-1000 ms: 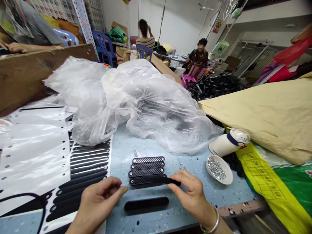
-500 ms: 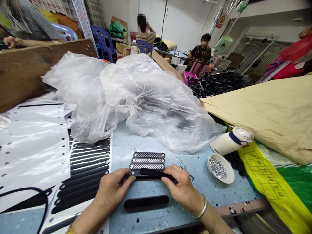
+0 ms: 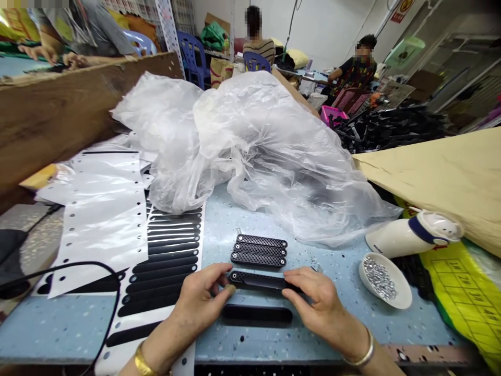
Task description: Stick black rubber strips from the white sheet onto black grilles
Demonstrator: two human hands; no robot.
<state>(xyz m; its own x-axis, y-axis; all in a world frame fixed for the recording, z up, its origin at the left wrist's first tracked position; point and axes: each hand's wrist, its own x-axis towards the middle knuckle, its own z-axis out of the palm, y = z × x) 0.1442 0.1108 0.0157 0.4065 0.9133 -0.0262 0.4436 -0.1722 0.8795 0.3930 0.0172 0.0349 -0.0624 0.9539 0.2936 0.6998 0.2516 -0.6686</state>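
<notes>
A black handle-like bar with a cross-hatched face (image 3: 238, 277) lies in front of me, a silver rivet at its left end. Thumb and fingers of my left hand (image 3: 205, 292) are closed on that end. My right hand (image 3: 319, 295) pinches the right end of a smooth black strip (image 3: 264, 282), which lies along the bar's face; the bar's right end is hidden by my fingers. Just beyond, several similar cross-hatched bars (image 3: 259, 251) are lined up side by side. Nearer me rests a plain, smooth black bar (image 3: 257, 315).
Left of my hands are a sheet of black strips (image 3: 160, 284) and white punched backing sheets (image 3: 105, 209). Crumpled clear plastic (image 3: 270, 141) covers the back. A white bowl of small metal pieces (image 3: 405, 297) and a white bottle (image 3: 395, 236) stand right. Other people sit farther off.
The nearest cross-hatched bar has come away from the row towards me, between my hands. The smooth strip, earlier slanted over the row, now lies along that bar. The view has shifted left.
</notes>
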